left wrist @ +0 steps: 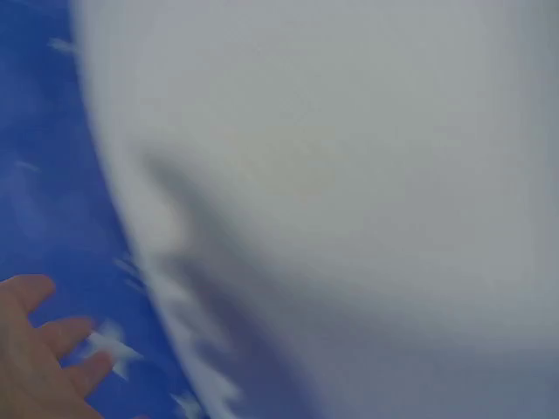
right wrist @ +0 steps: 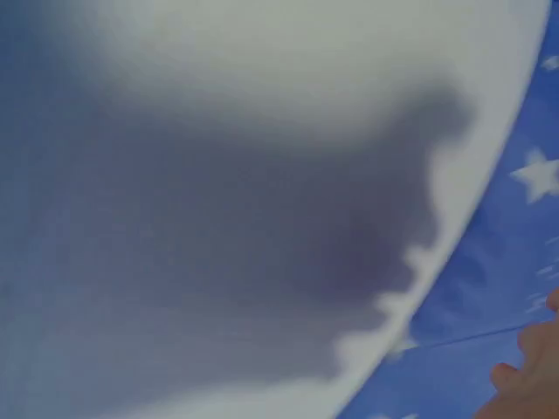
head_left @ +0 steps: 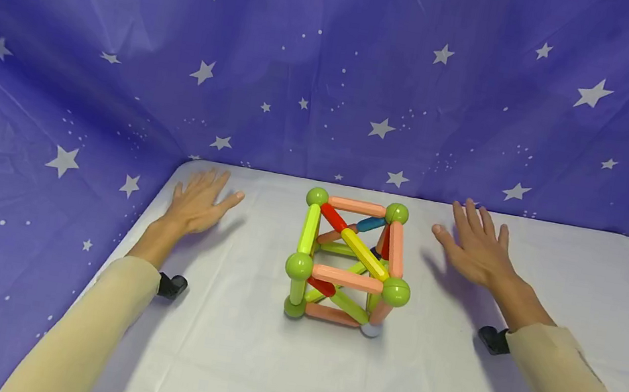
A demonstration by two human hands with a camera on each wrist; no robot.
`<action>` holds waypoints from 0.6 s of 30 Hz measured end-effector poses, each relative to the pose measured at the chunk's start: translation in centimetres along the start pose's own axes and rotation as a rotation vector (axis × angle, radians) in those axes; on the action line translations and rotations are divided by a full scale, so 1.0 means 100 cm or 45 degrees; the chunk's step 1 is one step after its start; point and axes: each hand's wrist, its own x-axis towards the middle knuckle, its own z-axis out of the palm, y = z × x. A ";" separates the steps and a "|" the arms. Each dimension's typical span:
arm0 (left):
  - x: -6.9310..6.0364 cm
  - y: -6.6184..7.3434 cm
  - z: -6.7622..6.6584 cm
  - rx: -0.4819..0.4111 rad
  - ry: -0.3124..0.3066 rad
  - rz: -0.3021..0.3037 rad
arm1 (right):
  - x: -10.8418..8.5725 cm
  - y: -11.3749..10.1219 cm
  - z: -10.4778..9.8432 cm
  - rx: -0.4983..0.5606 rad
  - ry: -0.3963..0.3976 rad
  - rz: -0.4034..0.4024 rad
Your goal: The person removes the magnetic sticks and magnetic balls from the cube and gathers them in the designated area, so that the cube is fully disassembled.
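A cube-shaped frame of coloured rods [head_left: 347,279] and green balls [head_left: 396,292] stands on the white table between the two hands, touched by neither. Pink, lime, yellow, red and blue rods form its edges and diagonals; one bottom ball is grey. Left of it, my left hand [head_left: 197,202] is spread with fingers apart, holding nothing; in the left wrist view part of this hand [left wrist: 39,358] shows at the lower left. On the other side my right hand [head_left: 477,247] is also spread and holds nothing; its fingers [right wrist: 533,375] show at the right wrist view's lower right corner.
The white table cover [head_left: 229,359] ends at a purple cloth [head_left: 332,77] with white stars, which rises behind it and at both sides. A black wrist piece [head_left: 171,286] sits at the left cuff and another [head_left: 493,340] at the right cuff.
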 end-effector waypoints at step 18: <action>-0.099 0.128 0.015 -1.470 -0.023 0.558 | -0.108 -0.117 -0.030 0.850 0.153 -0.435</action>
